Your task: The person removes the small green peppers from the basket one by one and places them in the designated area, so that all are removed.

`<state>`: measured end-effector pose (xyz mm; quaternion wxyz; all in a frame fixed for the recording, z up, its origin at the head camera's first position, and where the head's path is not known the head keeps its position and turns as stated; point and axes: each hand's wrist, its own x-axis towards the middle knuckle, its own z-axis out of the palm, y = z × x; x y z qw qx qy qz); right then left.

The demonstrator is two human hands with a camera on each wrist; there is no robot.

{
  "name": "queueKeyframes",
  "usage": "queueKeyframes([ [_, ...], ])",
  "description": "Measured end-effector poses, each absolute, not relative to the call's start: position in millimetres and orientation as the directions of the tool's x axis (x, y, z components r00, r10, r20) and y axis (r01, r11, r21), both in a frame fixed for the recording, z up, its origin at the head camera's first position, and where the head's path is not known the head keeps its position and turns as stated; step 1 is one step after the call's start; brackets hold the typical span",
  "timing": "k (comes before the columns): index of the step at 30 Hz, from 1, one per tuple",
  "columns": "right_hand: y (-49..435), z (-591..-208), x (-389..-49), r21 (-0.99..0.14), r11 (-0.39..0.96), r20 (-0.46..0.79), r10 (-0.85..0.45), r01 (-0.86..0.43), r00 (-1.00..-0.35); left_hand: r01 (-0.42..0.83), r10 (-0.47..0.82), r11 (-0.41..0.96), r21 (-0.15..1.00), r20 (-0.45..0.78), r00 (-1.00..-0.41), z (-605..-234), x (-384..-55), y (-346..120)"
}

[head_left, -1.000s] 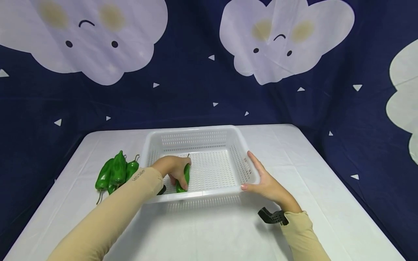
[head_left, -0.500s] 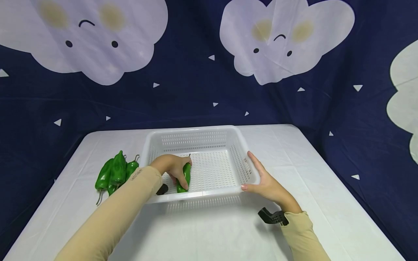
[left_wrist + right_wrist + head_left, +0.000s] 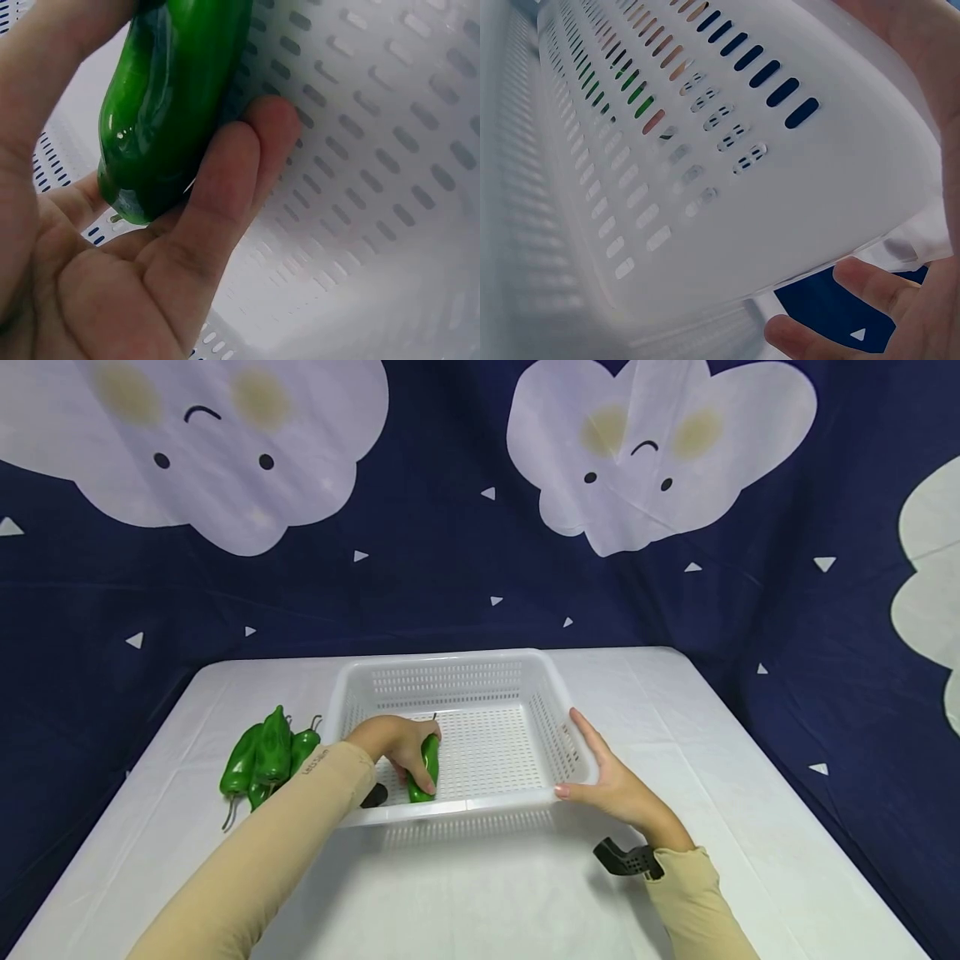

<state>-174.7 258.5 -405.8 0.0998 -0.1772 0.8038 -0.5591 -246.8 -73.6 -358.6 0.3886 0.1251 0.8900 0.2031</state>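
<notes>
Inside the white plastic basket [image 3: 491,806], near its front left, my left hand [image 3: 401,750] grips a long green pepper [image 3: 430,764]. The pepper's thin stem points away toward the back of the basket. Up close in the left wrist view, the glossy pepper [image 3: 169,105] lies between the thumb and the curled fingers [image 3: 225,169], over the slotted basket wall. My right hand [image 3: 617,787] holds the basket at its front right corner, with the thumb at the front and the fingers along the right rim. Some right fingertips [image 3: 795,337] show below the basket's edge in the right wrist view.
Several green peppers [image 3: 272,752] lie in a pile on the white table [image 3: 480,893], left of the basket, partly behind the left sleeve [image 3: 285,835]. A dark blue cloth with white clouds [image 3: 442,568] hangs behind the table. A black strap [image 3: 626,858] circles the right wrist.
My left hand and the pepper in it have shifted very slightly to the right inside the basket. The right hand and the basket have stayed in place.
</notes>
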Motion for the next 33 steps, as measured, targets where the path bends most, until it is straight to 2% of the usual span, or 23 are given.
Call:
queueKeyframes([
  [33, 258.3, -403.2, -172.5, -0.938, 0.311, 0.018, -0.388, -0.149, -0.922, 0.109, 0.407, 0.882, 0.459, -0.623, -0.668, -359.0, -246.2, -72.6],
])
